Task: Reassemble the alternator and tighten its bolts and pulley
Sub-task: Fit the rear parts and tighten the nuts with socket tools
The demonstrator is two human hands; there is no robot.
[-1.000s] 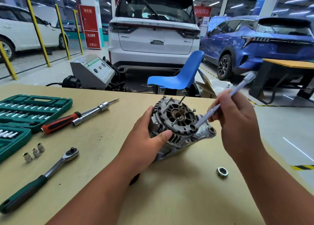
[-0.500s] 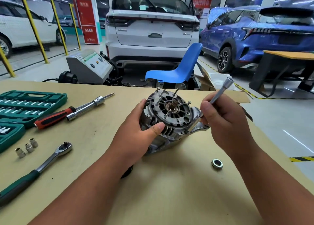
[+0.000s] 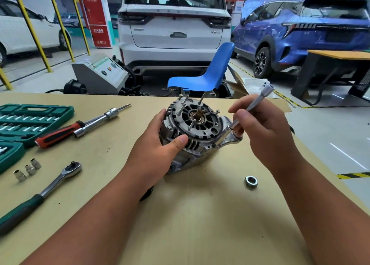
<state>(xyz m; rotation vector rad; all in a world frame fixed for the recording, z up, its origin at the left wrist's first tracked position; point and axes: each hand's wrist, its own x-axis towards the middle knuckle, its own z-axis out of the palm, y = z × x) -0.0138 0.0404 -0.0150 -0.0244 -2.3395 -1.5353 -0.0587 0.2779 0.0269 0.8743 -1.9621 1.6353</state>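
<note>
The grey alternator [image 3: 197, 126] sits tilted on the tan table [image 3: 200, 224], its open face and brass shaft toward me, with long bolts sticking out of the housing. My left hand [image 3: 158, 144] grips its left side, thumb on the cooling fins. My right hand [image 3: 264, 128] pinches a slim silver extension bar with a socket [image 3: 248, 109], whose lower end meets the housing's lower right edge beside the mounting ear. A loose pulley nut [image 3: 251, 181] lies on the table to the right, in front of the alternator.
To the left lie a red-handled driver [image 3: 80, 125], a green-handled ratchet [image 3: 42, 192], three small sockets [image 3: 27, 169] and a green socket case [image 3: 30, 120]. A blue chair [image 3: 206, 72] and parked cars stand beyond the table's far edge.
My right hand brought the extension bar down from above the alternator's face to its lower right edge. The view shifted slightly; my left hand kept its hold.
</note>
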